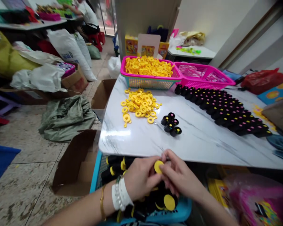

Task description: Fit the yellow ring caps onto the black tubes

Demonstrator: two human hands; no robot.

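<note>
Over a blue basket [182, 212], my left hand [141, 177] closes around a small piece with a round yellow end [158, 167]. My right hand [179, 172] meets it there, its thumb pressed against the yellow face and its fingers curled. The rest of the piece is hidden by my fingers. Several black cylinders with yellow ends [169, 202] lie loose in the basket below. On the white marbled table [132, 141] ahead sit a small cluster of black cylinders [171, 124] and a heap of yellow rings with small tabs [141, 103].
A pink-rimmed basket full of yellow rings [148, 67] stands at the table's back, beside a pink basket [202, 75]. Rows of black cylinders [224, 110] cover the right side. Cardboard boxes [73, 169] and sacks [68, 50] stand left. A person [87, 15] sits far back.
</note>
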